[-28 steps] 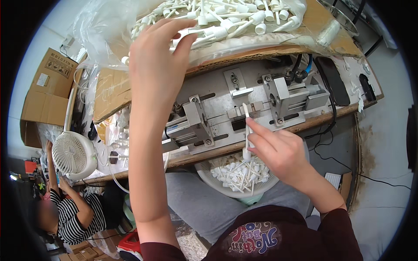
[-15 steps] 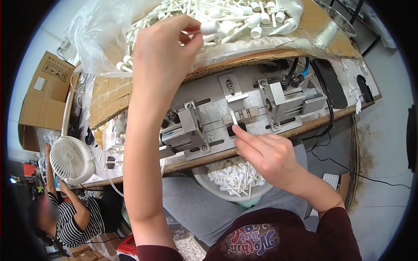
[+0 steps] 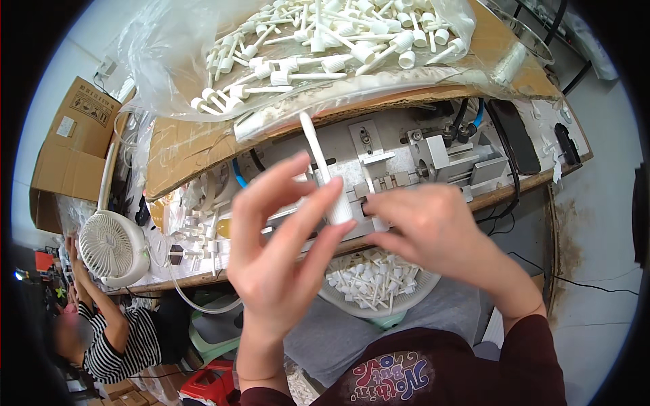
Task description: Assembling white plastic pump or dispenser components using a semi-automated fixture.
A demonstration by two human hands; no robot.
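Two hands work near each other but apart. The left hand (image 3: 281, 250) has its thumb and fingertips pinched on the ribbed cap (image 3: 340, 210) of a white capped stick (image 3: 315, 145), which stands in the air, stem end up and leaning left, in front of the metal fixture (image 3: 389, 181). The right hand (image 3: 433, 223) has its fingers bent close about a second white stick (image 3: 367, 177) at the fixture; its lower part is hidden, so whether they grip it I cannot tell. The held piece looks like plastic: probably light, fairly stiff, not very fragile, its smooth stem likelier to slip or roll than the cap. The ribs make the cap the surer hold, a light pinch on opposite sides seeming enough, with the slim stem left free of sideways load
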